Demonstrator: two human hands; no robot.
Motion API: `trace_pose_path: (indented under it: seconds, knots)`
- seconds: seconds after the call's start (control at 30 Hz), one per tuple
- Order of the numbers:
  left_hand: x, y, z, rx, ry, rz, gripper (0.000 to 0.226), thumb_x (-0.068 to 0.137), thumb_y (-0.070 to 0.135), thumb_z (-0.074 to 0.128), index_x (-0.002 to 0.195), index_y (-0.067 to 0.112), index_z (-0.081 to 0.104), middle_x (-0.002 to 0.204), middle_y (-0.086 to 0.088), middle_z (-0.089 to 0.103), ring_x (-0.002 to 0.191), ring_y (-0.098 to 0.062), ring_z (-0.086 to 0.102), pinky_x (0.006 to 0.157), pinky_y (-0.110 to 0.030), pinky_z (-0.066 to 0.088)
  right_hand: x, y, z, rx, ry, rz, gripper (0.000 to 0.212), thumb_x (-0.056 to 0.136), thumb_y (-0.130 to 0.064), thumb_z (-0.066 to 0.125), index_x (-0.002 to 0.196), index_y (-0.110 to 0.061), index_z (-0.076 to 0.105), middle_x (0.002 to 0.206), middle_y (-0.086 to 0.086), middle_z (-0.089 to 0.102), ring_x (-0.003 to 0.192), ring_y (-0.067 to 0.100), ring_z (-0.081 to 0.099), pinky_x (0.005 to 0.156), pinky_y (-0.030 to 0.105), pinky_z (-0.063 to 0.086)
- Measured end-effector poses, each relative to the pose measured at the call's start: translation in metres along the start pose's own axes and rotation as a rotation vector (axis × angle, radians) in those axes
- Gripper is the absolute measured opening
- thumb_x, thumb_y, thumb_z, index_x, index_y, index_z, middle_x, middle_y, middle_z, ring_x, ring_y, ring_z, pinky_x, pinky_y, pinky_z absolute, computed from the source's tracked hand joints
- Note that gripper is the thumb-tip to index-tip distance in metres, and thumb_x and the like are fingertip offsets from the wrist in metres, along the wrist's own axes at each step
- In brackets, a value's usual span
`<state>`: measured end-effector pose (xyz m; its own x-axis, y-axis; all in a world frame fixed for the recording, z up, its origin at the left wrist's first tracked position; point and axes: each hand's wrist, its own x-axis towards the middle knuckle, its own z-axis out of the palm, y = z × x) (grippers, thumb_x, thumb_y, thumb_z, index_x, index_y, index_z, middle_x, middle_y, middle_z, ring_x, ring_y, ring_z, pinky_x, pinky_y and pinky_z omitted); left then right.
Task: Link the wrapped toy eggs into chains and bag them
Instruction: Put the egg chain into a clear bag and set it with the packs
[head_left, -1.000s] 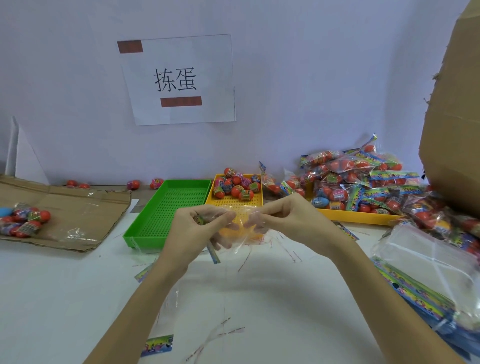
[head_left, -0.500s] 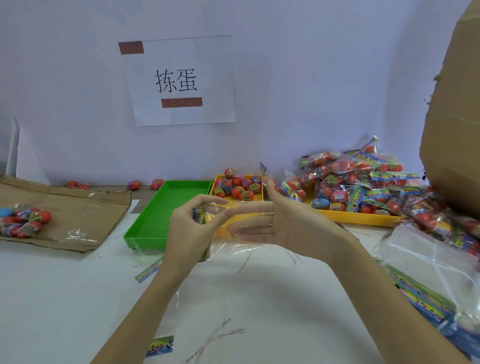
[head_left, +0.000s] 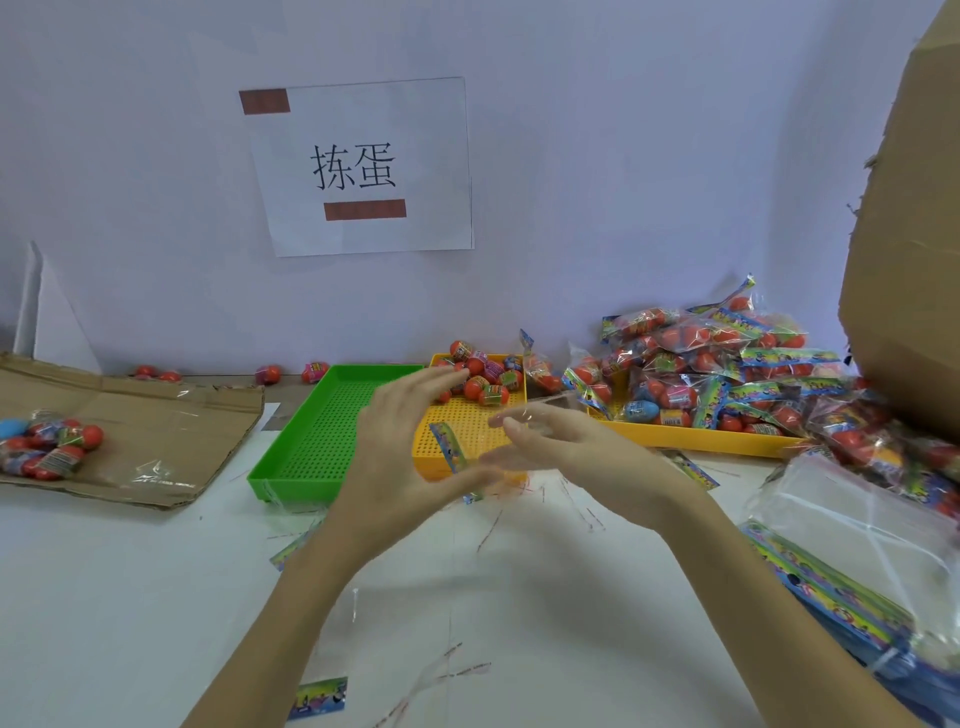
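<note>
My left hand (head_left: 405, 441) and my right hand (head_left: 566, 452) hover over the table in front of the trays, fingers straight and spread. Between them is a clear empty bag (head_left: 540, 410) with a coloured header strip (head_left: 447, 447). The film lies over my right fingers, and the strip hangs by my left thumb. Motion blur hides any pinch. Several loose wrapped toy eggs (head_left: 483, 374) lie in a small yellow tray (head_left: 467, 431) just behind my hands. Filled bags of eggs (head_left: 727, 374) are piled at the right.
An empty green tray (head_left: 322, 441) stands left of the yellow one. A long yellow tray (head_left: 691, 436) carries the filled bags. Empty bags (head_left: 857, 519) are stacked at the right under a cardboard box (head_left: 909, 260). Flat cardboard (head_left: 130, 426) at the left holds bagged eggs (head_left: 47, 447).
Both hands have gone from pinching the bag close together to straight, spread fingers, with my left hand lifting and the bag pulled wider between them.
</note>
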<state>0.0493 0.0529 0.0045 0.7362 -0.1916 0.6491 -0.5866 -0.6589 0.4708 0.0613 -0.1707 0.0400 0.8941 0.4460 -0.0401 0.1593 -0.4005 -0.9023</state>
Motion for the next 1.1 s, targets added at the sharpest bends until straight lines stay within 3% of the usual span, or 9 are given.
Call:
trace_pose_path:
  seconds: [0.1,0.17,0.23,0.33,0.43,0.6,0.77,0.93,1.1]
  knots:
    - [-0.003,-0.001,0.008,-0.035,-0.168,0.054,0.091,0.07,0.068,0.082,0.148,0.04,0.045,0.15,0.024,0.048,0.141,0.006,0.039,0.116,-0.024,0.028,0.001,0.0,0.008,-0.092,-0.062,-0.047,0.047,0.1,-0.064,0.041,0.125,-0.035,0.068,0.113,-0.019,0.075,0.118,0.0,0.061,0.097,0.028,0.044]
    - [-0.006,-0.002,0.014,-0.117,-0.248,-0.004,0.084,0.071,0.057,0.089,0.143,0.045,0.047,0.137,0.024,0.059,0.125,0.009,0.053,0.104,-0.017,0.041,0.003,0.0,0.015,-0.148,-0.083,-0.097,0.051,0.1,-0.068,0.039,0.118,-0.036,0.074,0.111,-0.02,0.075,0.112,-0.002,0.065,0.102,0.031,0.046]
    - [-0.008,-0.006,0.016,-0.145,-0.28,-0.035,0.067,0.075,0.048,0.091,0.132,0.043,0.055,0.116,0.016,0.073,0.099,-0.002,0.068,0.084,-0.026,0.056,0.003,0.0,0.018,-0.193,-0.07,-0.151,0.052,0.099,-0.071,0.039,0.11,-0.039,0.078,0.106,-0.021,0.076,0.105,-0.002,0.067,0.098,0.033,0.05]
    - [-0.009,-0.011,0.015,-0.178,-0.278,-0.075,0.039,0.08,0.038,0.089,0.114,0.038,0.068,0.085,0.01,0.077,0.067,-0.008,0.073,0.065,-0.039,0.059,0.004,0.001,0.018,-0.179,-0.02,-0.265,0.051,0.101,-0.066,0.042,0.102,-0.035,0.082,0.085,-0.023,0.076,0.083,-0.005,0.068,0.076,0.016,0.049]
    - [-0.007,-0.011,0.013,-0.361,-0.273,-0.194,0.029,0.083,0.026,0.089,0.106,0.034,0.074,0.085,0.008,0.08,0.063,-0.015,0.077,0.056,-0.034,0.062,0.007,0.002,0.018,-0.117,0.115,-0.376,0.048,0.104,-0.054,0.047,0.1,-0.023,0.083,0.065,-0.015,0.07,0.058,-0.003,0.058,0.058,0.013,0.043]
    - [-0.004,-0.016,0.007,-0.472,-0.212,-0.441,0.017,0.082,0.023,0.09,0.094,0.017,0.079,0.077,-0.003,0.08,0.066,-0.022,0.078,0.052,-0.026,0.058,0.013,0.005,0.007,0.139,0.36,-0.397,0.043,0.105,-0.04,0.049,0.097,-0.01,0.078,0.085,0.003,0.079,0.081,0.02,0.077,0.071,0.031,0.064]
    - [-0.003,-0.022,0.002,-0.543,-0.085,-0.578,0.007,0.088,0.017,0.084,0.091,0.012,0.079,0.079,-0.006,0.08,0.068,-0.016,0.076,0.06,-0.025,0.059,0.03,0.029,0.018,-0.025,0.648,-0.33,0.019,0.107,-0.017,0.052,0.103,-0.024,0.069,0.095,-0.01,0.073,0.09,0.009,0.071,0.075,0.025,0.061]
    - [-0.003,-0.025,-0.001,-0.655,-0.049,-0.632,0.012,0.087,0.016,0.084,0.093,0.007,0.079,0.084,-0.01,0.081,0.073,-0.024,0.078,0.063,-0.03,0.064,0.075,0.042,0.033,-0.36,0.559,-0.282,0.031,0.101,-0.006,0.057,0.129,-0.016,0.064,0.131,-0.004,0.063,0.116,0.009,0.058,0.094,0.012,0.044]
    - [-0.004,-0.029,0.002,-0.683,-0.078,-0.628,0.017,0.084,0.018,0.087,0.094,0.006,0.079,0.085,-0.012,0.081,0.07,-0.025,0.076,0.065,-0.029,0.063,0.128,0.033,0.021,-0.588,0.421,-0.141,0.045,0.101,-0.006,0.053,0.145,-0.013,0.054,0.147,0.006,0.056,0.138,0.025,0.048,0.116,0.038,0.041]
